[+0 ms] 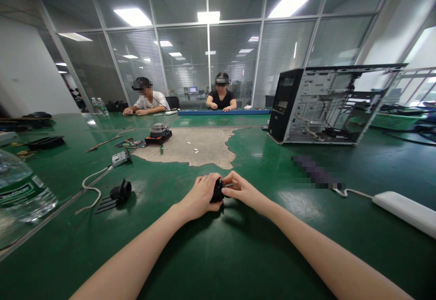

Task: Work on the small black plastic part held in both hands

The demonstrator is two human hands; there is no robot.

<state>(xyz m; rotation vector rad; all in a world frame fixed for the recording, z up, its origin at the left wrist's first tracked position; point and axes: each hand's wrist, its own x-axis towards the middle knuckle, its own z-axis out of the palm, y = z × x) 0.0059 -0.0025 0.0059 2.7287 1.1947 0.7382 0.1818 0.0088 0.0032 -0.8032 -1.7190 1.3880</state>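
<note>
A small black part (217,192) is held just above the green table (204,263), near the middle of the view. My left hand (202,195) wraps round it from the left, with the fingers over its top and the thumb below. From the right, my right hand (240,190) pinches at the part's right side with thumb and fingers. Much of the part is hidden by my hands, so its exact shape cannot be made out. To the left on the table lies another black part (121,192) with a round end and long prongs.
An open computer case (316,107) stands at the back right. A water bottle (23,188) is at the left edge. A white power strip (405,211) with a cable lies right. Beyond a bare patch (204,143) with electronic pieces, two people sit at the far side.
</note>
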